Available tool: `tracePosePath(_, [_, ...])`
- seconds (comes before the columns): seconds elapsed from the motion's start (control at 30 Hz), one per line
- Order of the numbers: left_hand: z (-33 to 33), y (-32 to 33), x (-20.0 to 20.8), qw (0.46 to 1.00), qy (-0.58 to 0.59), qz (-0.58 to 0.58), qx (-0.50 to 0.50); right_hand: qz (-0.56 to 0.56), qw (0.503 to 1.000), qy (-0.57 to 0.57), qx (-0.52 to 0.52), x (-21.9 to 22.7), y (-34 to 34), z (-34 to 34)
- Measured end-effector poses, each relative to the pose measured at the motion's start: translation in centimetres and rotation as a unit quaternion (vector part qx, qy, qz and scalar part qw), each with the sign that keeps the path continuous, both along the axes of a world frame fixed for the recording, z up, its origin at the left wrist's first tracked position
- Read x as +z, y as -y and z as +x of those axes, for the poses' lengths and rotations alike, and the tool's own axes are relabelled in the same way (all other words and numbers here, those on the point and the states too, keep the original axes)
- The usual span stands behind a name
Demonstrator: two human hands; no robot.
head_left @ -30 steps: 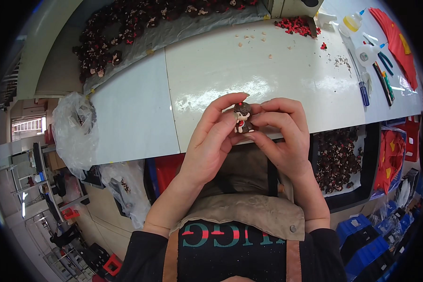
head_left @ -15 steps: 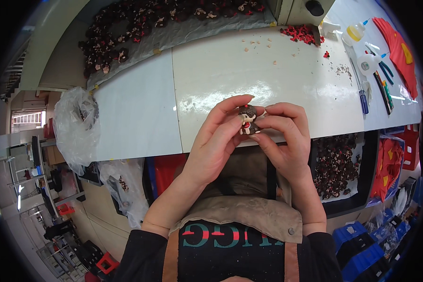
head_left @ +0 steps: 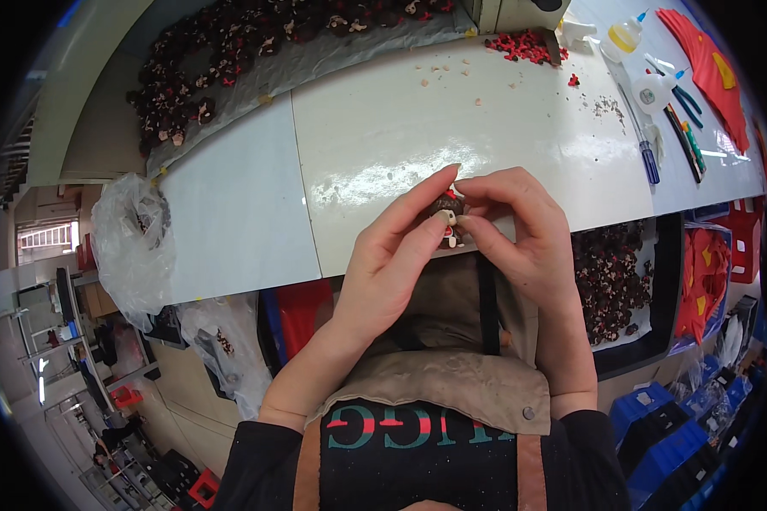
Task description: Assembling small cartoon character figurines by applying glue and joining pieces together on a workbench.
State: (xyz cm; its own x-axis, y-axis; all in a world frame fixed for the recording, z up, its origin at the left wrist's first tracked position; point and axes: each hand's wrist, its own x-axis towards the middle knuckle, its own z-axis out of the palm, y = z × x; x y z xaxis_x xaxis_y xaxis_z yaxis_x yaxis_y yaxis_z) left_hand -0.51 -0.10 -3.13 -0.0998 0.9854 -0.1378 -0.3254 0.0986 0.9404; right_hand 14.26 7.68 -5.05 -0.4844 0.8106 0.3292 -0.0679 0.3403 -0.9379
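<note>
two bare hands meet just above the front edge of the worktable (head_left: 230,187), beyond the tan apron (head_left: 452,375). between them sits a small brown-haired figurine (head_left: 448,231), roughly upright, its pale face and red-marked front turned toward the wearer, probably so the detail can be seen. the left hand (head_left: 382,262) is nearly closed, thumb laid along the figurine's side and fingers behind, seemingly to steady it. the right hand (head_left: 527,234) is half curled, thumb tip by the face, index bent near the hair; whether it grips or merely touches, one cannot tell.

to the right, below table level, a black tray (head_left: 642,356) holds many small dark pieces, its raised rim likely keeping them together. farther off, a blue-handled screwdriver (head_left: 648,163) and a white squeeze bottle (head_left: 654,95) lie aside, perhaps for easy reach. small red pieces (head_left: 518,47) are heaped near the far edge.
</note>
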Motion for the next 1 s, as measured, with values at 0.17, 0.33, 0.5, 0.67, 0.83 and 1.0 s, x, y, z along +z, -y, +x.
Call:
tracePosePath(0.17, [-0.1,0.1,0.0,0.999,-0.038,-0.012,-0.001,0.019,0.999,0.028,0.041,0.1,-0.2,0.1])
tracePosePath(0.33, [-0.1,0.3,-0.1,0.999,-0.041,-0.026,-0.002,0.017,0.999,0.031,0.036,-0.2,0.3,0.0])
tracePosePath(0.5, [-0.2,0.2,-0.5,0.996,-0.088,0.012,-0.014,0.069,0.997,0.030,0.003,-0.5,0.6,-0.3])
tracePosePath(0.67, [-0.4,0.3,-0.6,0.994,-0.100,-0.003,-0.034,0.034,0.999,0.023,0.017,-1.3,0.4,0.3])
tracePosePath(0.83, [-0.2,0.0,0.0,0.999,0.003,-0.040,-0.011,0.050,0.998,0.028,0.019,-0.6,0.1,0.2])
tracePosePath(1.0, [-0.4,0.0,0.2,0.997,0.023,-0.065,-0.029,0.022,0.999,0.027,0.036,-0.2,0.3,0.2])
